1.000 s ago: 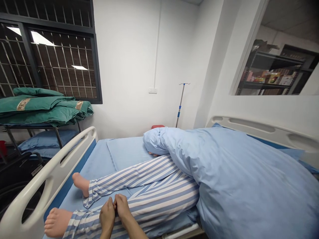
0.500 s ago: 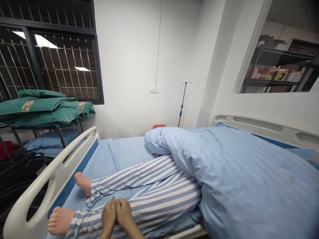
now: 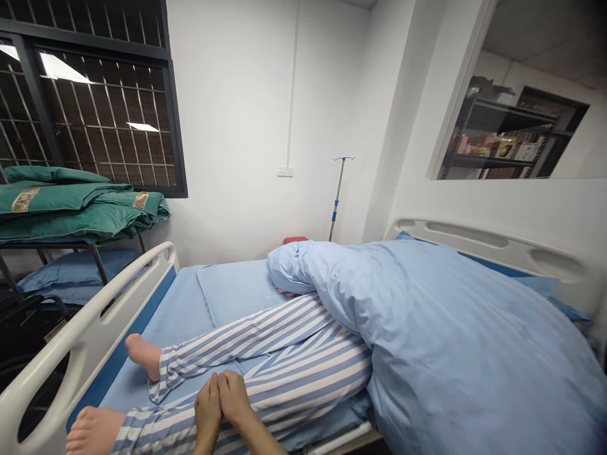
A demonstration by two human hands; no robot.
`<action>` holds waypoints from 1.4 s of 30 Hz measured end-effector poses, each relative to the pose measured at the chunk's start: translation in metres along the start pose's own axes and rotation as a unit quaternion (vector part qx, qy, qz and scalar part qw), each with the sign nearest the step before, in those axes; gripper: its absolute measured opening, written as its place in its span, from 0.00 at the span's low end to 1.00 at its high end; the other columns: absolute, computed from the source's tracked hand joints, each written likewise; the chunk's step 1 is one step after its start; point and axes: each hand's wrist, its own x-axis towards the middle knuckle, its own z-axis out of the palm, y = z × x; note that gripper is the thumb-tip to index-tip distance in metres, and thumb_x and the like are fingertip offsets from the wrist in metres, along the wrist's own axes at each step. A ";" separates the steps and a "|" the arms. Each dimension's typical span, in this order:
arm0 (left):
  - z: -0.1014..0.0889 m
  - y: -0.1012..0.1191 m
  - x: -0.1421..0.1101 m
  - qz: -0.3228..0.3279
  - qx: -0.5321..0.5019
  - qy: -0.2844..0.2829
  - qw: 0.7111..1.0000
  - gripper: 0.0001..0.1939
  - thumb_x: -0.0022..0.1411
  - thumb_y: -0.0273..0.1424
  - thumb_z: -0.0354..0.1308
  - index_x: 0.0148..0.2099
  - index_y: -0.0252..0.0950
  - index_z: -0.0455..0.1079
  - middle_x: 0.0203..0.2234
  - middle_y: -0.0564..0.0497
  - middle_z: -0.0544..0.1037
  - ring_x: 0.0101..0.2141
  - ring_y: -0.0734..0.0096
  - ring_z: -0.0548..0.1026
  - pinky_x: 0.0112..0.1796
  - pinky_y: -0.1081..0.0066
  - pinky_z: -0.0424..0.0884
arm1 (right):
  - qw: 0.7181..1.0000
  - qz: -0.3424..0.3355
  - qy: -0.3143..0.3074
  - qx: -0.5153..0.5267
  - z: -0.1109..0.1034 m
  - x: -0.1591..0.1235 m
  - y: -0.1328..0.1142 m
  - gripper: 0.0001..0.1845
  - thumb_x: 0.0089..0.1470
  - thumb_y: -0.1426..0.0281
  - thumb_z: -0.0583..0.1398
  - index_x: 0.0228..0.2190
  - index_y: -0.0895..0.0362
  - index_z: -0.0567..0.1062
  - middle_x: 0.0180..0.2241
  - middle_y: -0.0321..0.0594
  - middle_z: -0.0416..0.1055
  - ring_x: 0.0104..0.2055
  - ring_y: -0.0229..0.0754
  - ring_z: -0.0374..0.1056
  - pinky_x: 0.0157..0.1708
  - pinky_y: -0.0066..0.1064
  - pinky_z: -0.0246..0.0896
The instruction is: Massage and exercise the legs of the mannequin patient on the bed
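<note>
My left hand (image 3: 207, 404) and my right hand (image 3: 233, 398) are side by side and touching over the near shin of a figure lying in bed. Both hands are closed, backs up, with the fingers curled under; whether they hold anything is hidden. Beneath them is the near leg of the blue-and-white striped trousers (image 3: 308, 376). Its bare foot (image 3: 95, 430) points left, and the far foot (image 3: 143, 355) lies behind it. A bunched light blue quilt (image 3: 427, 316) covers the figure from the thighs up.
White bed end boards stand at the left (image 3: 95, 316) and at the far right (image 3: 474, 237). Behind the bed are an IV pole (image 3: 337, 196) and a red object (image 3: 294, 240). Green folded bedding (image 3: 85, 205) lies on a rack at the left. A bed rail (image 3: 339, 439) runs along the near edge.
The view has turned slightly to the right, so the room and bed shift left in the picture. Both hands stay together over the near shin, a little nearer the knee.
</note>
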 end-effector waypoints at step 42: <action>0.028 0.051 0.000 0.060 0.020 -0.086 0.994 0.22 0.54 0.46 0.41 0.16 0.39 0.57 0.13 0.52 0.67 0.20 0.68 0.66 0.28 0.69 0.63 | 0.999 0.010 0.041 0.018 -0.035 0.002 0.050 0.20 0.55 0.67 0.42 0.16 0.55 0.61 0.17 0.36 0.62 0.24 0.39 0.60 0.25 0.28 0.49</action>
